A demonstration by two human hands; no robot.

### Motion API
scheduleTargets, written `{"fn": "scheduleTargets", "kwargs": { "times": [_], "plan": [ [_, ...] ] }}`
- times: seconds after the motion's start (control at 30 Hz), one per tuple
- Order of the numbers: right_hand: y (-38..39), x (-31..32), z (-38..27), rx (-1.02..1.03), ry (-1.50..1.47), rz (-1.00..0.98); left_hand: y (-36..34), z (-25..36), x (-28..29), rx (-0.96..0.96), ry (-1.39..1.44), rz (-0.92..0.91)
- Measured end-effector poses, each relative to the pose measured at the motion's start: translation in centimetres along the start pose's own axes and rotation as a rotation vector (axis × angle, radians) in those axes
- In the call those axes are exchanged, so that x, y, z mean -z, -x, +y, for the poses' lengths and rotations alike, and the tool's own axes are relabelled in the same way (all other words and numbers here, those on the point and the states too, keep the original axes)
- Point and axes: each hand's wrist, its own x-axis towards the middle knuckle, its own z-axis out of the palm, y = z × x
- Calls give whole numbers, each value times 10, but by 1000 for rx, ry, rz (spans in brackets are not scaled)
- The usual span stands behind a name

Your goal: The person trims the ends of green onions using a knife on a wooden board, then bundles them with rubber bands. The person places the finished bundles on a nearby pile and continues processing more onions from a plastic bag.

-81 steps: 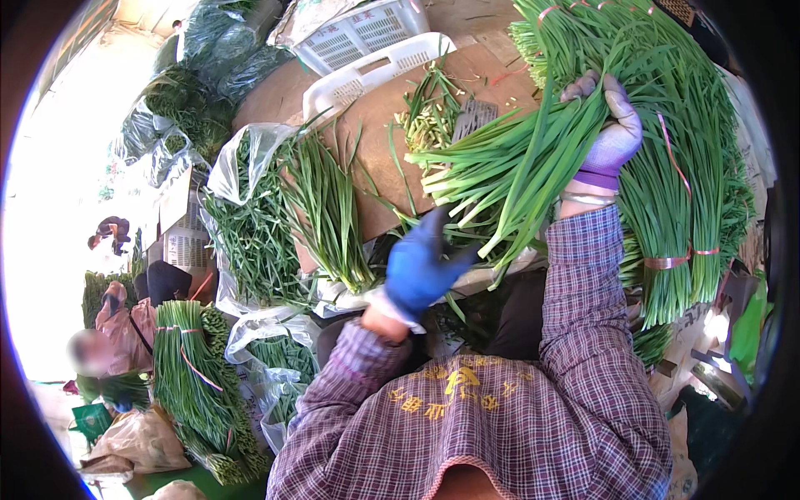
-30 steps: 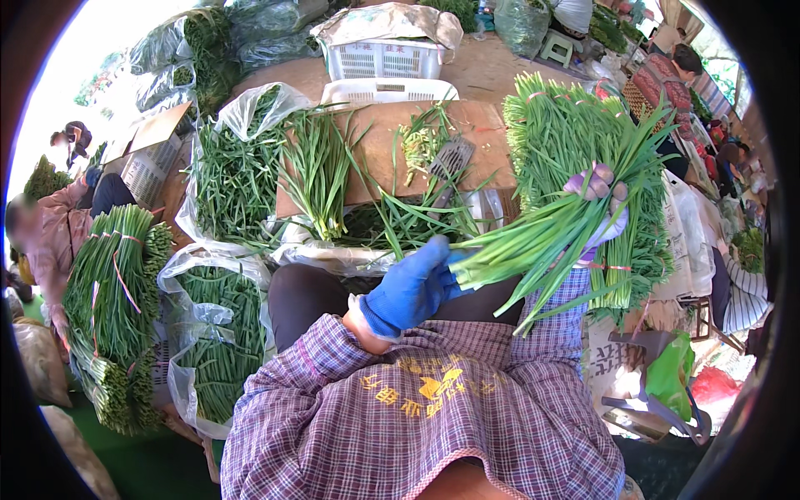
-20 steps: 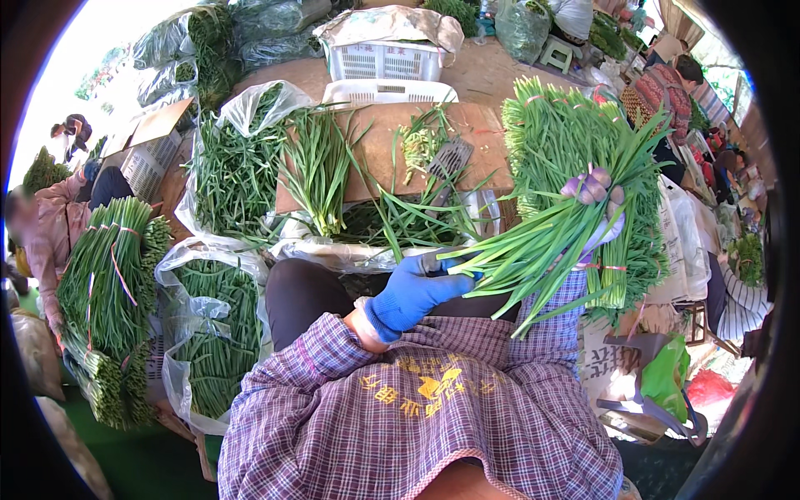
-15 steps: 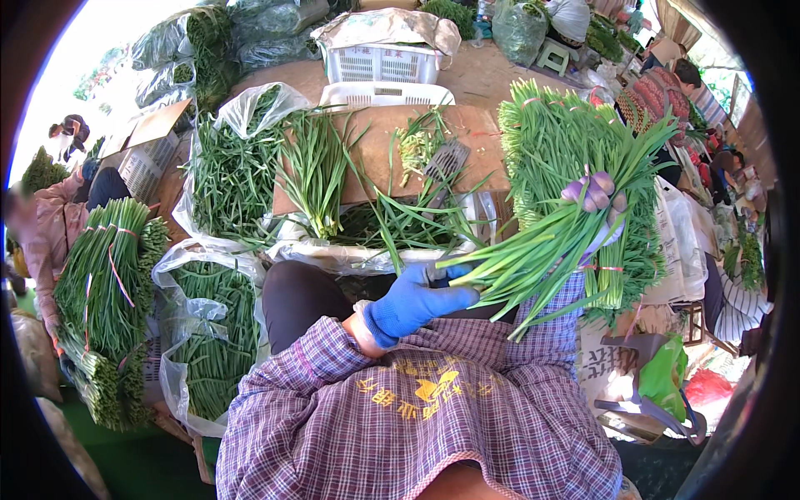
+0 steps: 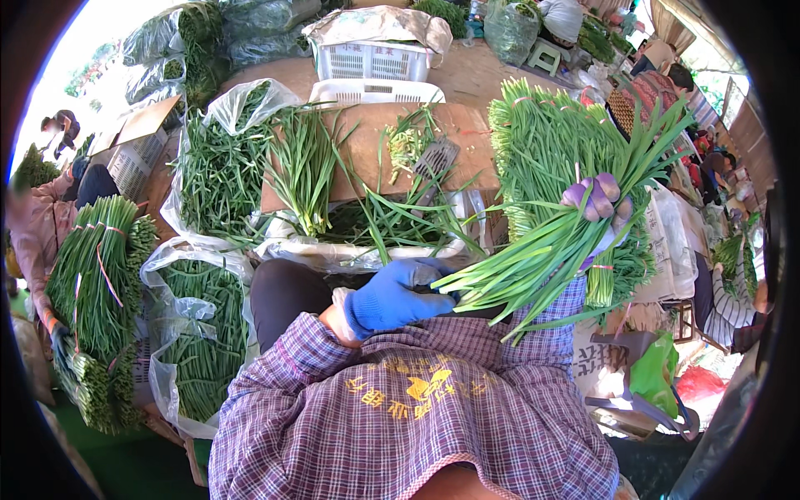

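Observation:
A loose bunch of garlic chives [image 5: 533, 267] is gripped by my right hand [image 5: 596, 198], in a purple-grey glove, with its near ends slanting down toward my lap. My left hand [image 5: 396, 296], in a blue glove, is closed, thumb and fingers together, right by the near ends of that bunch. What lies inside its fingers, if anything, is hidden. Under and behind my right hand rises a big stack of chives [image 5: 533, 142]. Below my right hand, a tied chive bundle [image 5: 600, 287] wears a pink band.
Ahead lies a wooden board [image 5: 367, 133] with a chive pile [image 5: 302, 171], trimmings and a slotted metal tool [image 5: 437, 157]. Plastic-lined containers of chives [image 5: 204, 333] stand to the left. Banded bundles [image 5: 100, 267] sit beside a co-worker [image 5: 42, 225]. White crates [image 5: 375, 90] stand beyond the board.
My left hand has drawn slightly left, away from the bunch. My right hand still grips the chives. The co-worker's hand at the left has moved onto the banded bundles.

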Motion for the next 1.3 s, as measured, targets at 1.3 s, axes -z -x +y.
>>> {"fn": "scheduleTargets", "kwargs": {
  "times": [1.3],
  "plan": [
    [5,17,9,-97,60,-12,3,-21,-7,319,352,301]
  ]
}}
